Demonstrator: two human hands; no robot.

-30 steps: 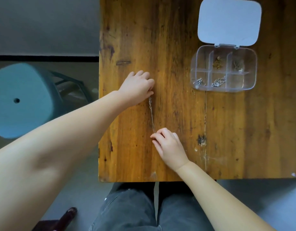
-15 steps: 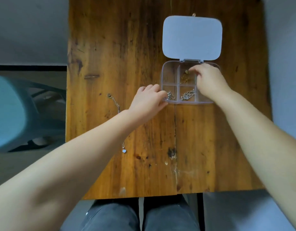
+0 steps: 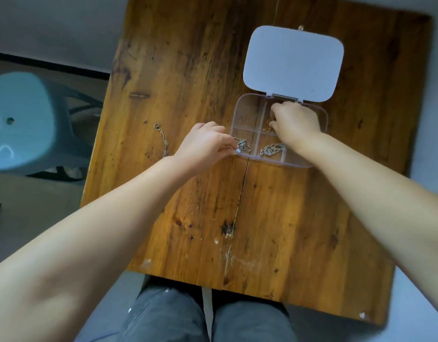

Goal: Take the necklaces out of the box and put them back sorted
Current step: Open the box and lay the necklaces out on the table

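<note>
— What are the hands doing at the box (image 3: 320, 114)?

— The clear box is sitting right of centre on the wooden table (image 3: 188, 70), its white lid (image 3: 293, 62) lying open and flat toward the top of the frame. The right hand (image 3: 295, 122) is reaching into the upper middle compartment, its fingers curling down onto a gold necklace (image 3: 268, 126) there. It looks like a pinch, but the fingertips are hiding under the hand.

— And the left one?

— The left hand (image 3: 205, 144) is resting at the lower left corner of the box, thumb and fingers closing in a grip on the rim, right beside a silver necklace (image 3: 243, 145) bunched in the lower left compartment.

— Any other chains?

— A second silver necklace (image 3: 271, 149) is lying in the lower middle compartment, just below the right hand. One more chain (image 3: 163, 140) is stretching out on the bare table left of the left wrist, well apart from the box, its clasp ring at the upper end.

— Anything off the table?

— A pale blue stool (image 3: 22, 124) is standing at the left edge of the frame.
</note>
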